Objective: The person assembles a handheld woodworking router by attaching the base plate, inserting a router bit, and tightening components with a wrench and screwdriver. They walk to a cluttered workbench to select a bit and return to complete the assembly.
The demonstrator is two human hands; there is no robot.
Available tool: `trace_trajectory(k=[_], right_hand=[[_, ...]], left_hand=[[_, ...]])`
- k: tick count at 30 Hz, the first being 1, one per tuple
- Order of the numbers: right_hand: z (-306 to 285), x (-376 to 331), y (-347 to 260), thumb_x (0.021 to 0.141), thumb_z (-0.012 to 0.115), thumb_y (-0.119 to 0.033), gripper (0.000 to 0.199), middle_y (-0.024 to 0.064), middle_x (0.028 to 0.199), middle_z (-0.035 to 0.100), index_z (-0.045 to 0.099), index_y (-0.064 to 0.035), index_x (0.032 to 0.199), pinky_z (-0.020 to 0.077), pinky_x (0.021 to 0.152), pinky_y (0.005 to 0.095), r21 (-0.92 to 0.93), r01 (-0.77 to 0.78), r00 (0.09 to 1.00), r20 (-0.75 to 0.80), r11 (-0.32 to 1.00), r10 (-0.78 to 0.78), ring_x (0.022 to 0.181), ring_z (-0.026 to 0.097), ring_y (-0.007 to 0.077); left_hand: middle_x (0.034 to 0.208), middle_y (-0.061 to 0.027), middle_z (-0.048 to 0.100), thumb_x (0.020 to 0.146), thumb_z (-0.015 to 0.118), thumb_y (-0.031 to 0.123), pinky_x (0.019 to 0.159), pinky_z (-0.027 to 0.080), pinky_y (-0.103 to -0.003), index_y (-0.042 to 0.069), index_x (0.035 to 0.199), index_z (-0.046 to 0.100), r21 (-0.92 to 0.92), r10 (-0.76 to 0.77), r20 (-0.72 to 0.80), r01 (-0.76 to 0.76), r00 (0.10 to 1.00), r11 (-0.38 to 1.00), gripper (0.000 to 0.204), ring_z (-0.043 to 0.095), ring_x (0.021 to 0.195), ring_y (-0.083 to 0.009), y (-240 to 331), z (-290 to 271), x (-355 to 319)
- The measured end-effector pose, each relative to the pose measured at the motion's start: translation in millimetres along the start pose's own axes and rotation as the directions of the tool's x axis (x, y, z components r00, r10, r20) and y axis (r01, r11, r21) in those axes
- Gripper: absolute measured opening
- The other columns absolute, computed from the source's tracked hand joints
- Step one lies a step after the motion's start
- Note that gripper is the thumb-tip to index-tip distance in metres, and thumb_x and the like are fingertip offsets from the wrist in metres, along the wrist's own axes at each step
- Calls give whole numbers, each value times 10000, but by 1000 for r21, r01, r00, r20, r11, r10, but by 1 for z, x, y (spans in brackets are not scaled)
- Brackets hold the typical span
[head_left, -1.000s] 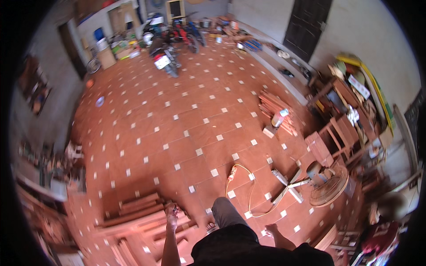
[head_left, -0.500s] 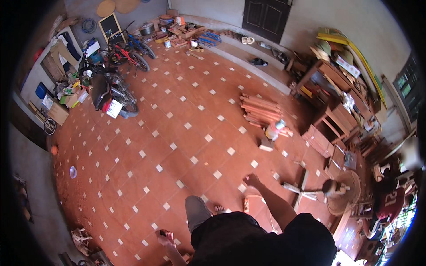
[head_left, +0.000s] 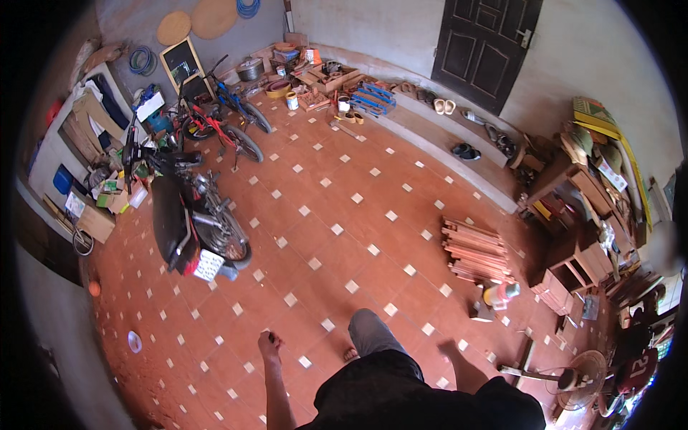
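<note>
My left hand hangs over the tiled floor, its fingers curled round a small dark object whose kind I cannot make out. My right hand swings out on the other side of my body, smeared by motion, so its fingers do not show clearly. Nearest to it on the floor are a bundle of reddish wooden sticks and a bottle-like container standing by a small block. Between my hands, one knee in grey trousers is forward.
A parked motorbike stands at the left, with a red bicycle and a blue bicycle behind it. A low step with shoes runs below a dark door. Wooden furniture and a fan line the right.
I have walked forward; the motorbike, door and stick bundle appear nearer. My left hand has swung forward and up, while my right has dropped back closer to my body.
</note>
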State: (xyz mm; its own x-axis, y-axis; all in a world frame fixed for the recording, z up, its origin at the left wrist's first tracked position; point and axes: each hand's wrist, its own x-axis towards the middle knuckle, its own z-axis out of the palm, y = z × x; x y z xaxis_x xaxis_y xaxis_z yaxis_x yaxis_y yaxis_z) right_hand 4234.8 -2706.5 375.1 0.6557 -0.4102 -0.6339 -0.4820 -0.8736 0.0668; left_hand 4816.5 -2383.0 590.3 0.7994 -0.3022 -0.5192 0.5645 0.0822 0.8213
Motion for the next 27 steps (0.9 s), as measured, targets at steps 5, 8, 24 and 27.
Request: trace_trajectory(k=[5, 8, 24, 27], right_hand=[[-71, 71, -41, 994, 566, -305, 357, 73, 660, 700, 722, -98, 748, 545, 530, 472, 627, -720, 691, 690, 298, 218, 633, 725, 255], [-147, 178, -39, 1005, 549, -329, 384, 80, 686, 706, 716, -98, 748, 550, 538, 473, 638, -718, 687, 714, 280, 135, 651, 730, 257], [-879, 863, 216, 1008, 622, -288, 283, 33, 703, 696, 738, -56, 897, 521, 501, 315, 971, 5, 700, -173, 238, 693, 562, 655, 143], [-832, 916, 210, 997, 601, -260, 260, 46, 668, 667, 707, -65, 862, 478, 431, 333, 973, -228, 762, 160, 29, 628, 499, 615, 159]], left_hand=[[615, -10, 486, 1005, 486, 266, 569, 450, -318, 122, 723, 516, 168, 21, 153, -47, 988, 985, 319, 520, 575, -149, 106, 137, 197], [621, -17, 492, 1003, 488, 256, 588, 465, -317, 121, 722, 514, 198, 7, 131, -34, 991, 980, 313, 533, 579, -161, 147, 193, 293], [693, 34, 472, 910, 741, 243, 516, 406, -259, 129, 874, 527, 356, -126, -196, 190, 972, 915, 245, 471, 575, -73, 373, 363, 785], [676, 34, 455, 931, 718, 216, 508, 391, -244, 114, 840, 509, 309, -86, 49, 67, 995, 949, 250, 464, 567, -66, 444, 464, 892]])
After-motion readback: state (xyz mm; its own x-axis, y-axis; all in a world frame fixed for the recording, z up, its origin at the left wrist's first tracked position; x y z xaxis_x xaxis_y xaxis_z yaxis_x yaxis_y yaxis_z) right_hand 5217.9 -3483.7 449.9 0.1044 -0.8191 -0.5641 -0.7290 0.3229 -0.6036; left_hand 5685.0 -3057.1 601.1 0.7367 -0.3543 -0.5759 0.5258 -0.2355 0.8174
